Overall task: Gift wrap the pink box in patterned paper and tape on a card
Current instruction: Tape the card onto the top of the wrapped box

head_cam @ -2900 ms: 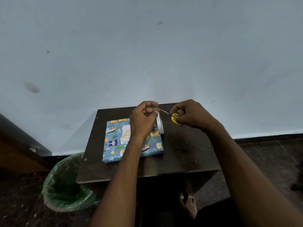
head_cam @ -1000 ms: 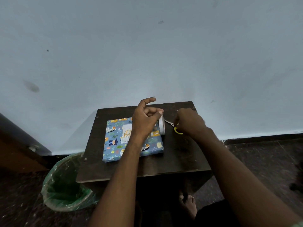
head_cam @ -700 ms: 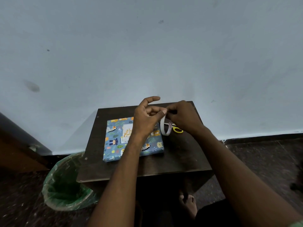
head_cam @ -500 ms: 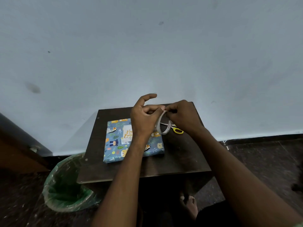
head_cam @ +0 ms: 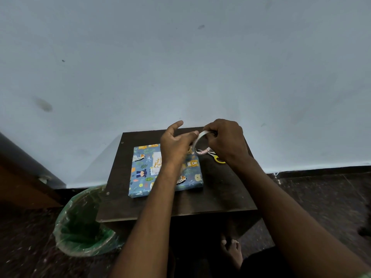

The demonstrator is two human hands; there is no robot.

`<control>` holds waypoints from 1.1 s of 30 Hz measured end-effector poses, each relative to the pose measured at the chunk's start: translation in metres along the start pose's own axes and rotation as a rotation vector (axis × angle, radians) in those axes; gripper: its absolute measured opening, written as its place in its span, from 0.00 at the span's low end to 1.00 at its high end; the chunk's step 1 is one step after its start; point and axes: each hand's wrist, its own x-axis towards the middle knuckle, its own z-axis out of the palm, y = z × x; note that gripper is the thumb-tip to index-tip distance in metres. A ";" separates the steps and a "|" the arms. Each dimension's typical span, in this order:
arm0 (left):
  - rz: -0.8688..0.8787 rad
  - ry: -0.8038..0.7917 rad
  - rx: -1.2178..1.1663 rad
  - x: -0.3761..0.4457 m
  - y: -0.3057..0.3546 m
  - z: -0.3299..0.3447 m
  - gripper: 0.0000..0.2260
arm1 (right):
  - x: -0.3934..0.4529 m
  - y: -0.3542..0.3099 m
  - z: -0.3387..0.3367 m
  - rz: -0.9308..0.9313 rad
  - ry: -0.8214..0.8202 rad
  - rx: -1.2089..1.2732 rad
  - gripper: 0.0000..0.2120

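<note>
The box (head_cam: pixel 191 178), wrapped in blue animal-print paper, lies flat on the dark table (head_cam: pixel 222 194). A white card (head_cam: pixel 157 163) with gold lettering lies on its top, partly hidden by my left wrist. My right hand (head_cam: pixel 226 143) grips the white tape roll (head_cam: pixel 201 151) by its top, holding it on edge above the box's far right corner. My left hand (head_cam: pixel 175 146) hovers over the box, its fingertips pinching the roll's upper left edge and one finger raised. Yellow-handled scissors (head_cam: pixel 219 159) lie on the table under my right hand.
A green-lined waste bin (head_cam: pixel 80 227) stands on the floor at the table's left front corner. A pale wall (head_cam: pixel 180 67) runs right behind the table. A wooden door edge (head_cam: pixel 20 187) is at far left. My bare foot (head_cam: pixel 231 249) shows under the table.
My right hand laid the scissors down on the table and took the tape roll by its top. The roll turned from edge-on to showing its hole. My left hand loosened to the roll's edge.
</note>
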 end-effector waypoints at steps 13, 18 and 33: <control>0.249 -0.045 0.514 0.010 0.003 -0.054 0.16 | -0.004 0.006 0.028 0.043 -0.274 -0.186 0.13; 0.250 -0.108 0.592 0.009 0.007 -0.081 0.14 | -0.003 0.006 0.035 0.086 -0.334 -0.164 0.15; 0.101 -0.471 0.750 -0.002 0.019 -0.104 0.09 | -0.014 -0.036 0.029 0.038 -0.497 0.315 0.09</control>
